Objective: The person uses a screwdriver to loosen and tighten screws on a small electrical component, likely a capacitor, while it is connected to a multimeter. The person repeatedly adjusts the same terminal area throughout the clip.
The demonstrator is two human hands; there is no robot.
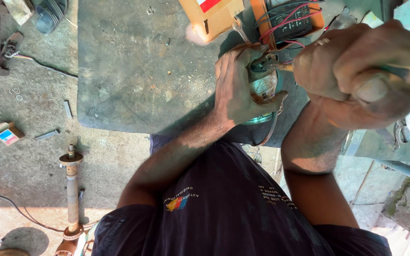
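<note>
Both of your hands are busy at the near edge of the worn grey-green metal worktable [134, 71]. Your left hand [240, 87] is wrapped around a small round metal part with a teal rim [264, 90], fingers curled over its top and thumb hooked under its near side, pinning it against the table edge. Your right hand [361, 71] is closed in a tight fist around a tool handle, most of which is hidden inside your grip; only its slim metal tip [281, 67] shows, reaching left to touch the top of the round part just beside your left fingertips.

Just beyond your hands, an orange tray with a black unit and red and black wires [290, 21] sits on the table, and the wires trail down towards the part. Left of that tray stands a tan cardboard box [209, 16]. Down on the concrete floor to your left lies a long rusty steel shaft with flanged ends [72, 189], and a small open cardboard carton [7, 133] rests well apart from it.
</note>
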